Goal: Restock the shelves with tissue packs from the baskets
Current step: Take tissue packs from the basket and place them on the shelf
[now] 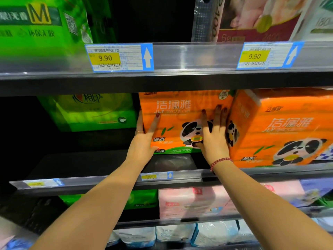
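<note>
An orange tissue pack [178, 112] with a panda print stands on the middle shelf [108, 181], set back from the front rail. My left hand [144, 138] wraps its left edge, thumb on the front face. My right hand [214, 134] lies flat on the front of the pack near its right side, fingers spread. A second orange panda pack [281, 127] stands right beside it, angled forward. No basket is in view.
A green tissue pack [93, 112] sits deep on the same shelf at left, with dark bare shelf in front of it. Above are a green pack [36, 24], a red-white pack [255, 18] and price tags. Below are pink, green and white packs.
</note>
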`<state>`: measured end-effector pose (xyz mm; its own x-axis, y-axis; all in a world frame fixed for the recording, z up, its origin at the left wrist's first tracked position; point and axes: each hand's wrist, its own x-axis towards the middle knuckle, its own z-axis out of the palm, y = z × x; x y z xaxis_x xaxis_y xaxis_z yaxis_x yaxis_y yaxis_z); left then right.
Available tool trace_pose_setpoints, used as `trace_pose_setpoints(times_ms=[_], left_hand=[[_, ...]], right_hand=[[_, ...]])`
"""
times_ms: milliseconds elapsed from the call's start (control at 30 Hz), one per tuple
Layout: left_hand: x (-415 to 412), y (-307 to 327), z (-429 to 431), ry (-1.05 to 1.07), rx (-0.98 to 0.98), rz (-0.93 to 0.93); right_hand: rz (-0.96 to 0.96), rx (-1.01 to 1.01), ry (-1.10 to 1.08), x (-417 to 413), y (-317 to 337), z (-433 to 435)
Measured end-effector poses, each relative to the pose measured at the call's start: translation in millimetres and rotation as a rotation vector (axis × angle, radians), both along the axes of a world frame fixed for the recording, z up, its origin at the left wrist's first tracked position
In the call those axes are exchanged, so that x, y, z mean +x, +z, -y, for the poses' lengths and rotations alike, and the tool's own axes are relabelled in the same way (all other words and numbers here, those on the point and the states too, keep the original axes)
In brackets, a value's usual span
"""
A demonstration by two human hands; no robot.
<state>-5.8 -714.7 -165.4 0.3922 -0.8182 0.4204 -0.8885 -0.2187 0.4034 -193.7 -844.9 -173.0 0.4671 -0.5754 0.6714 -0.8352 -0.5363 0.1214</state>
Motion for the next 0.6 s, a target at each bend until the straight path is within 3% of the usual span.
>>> trace_pose_setpoints(times_ms=[100,233,600], left_hand=[[-1.2,3.6,-3.4,0.009,0.007,0.024],[-4.9,10.0,-16.6,0.013,0.012,0.06],[-35.1,31.5,-97.3,0.142,0.047,0.19]], right_hand=[[-0.042,0.08,-0.042,-1.7,5.7,-7.8],[0.036,0.258,0.055,-8.3,20.2,-25.3],[0.01,0.336,0.267,-55.9,49.3,-98.2]])
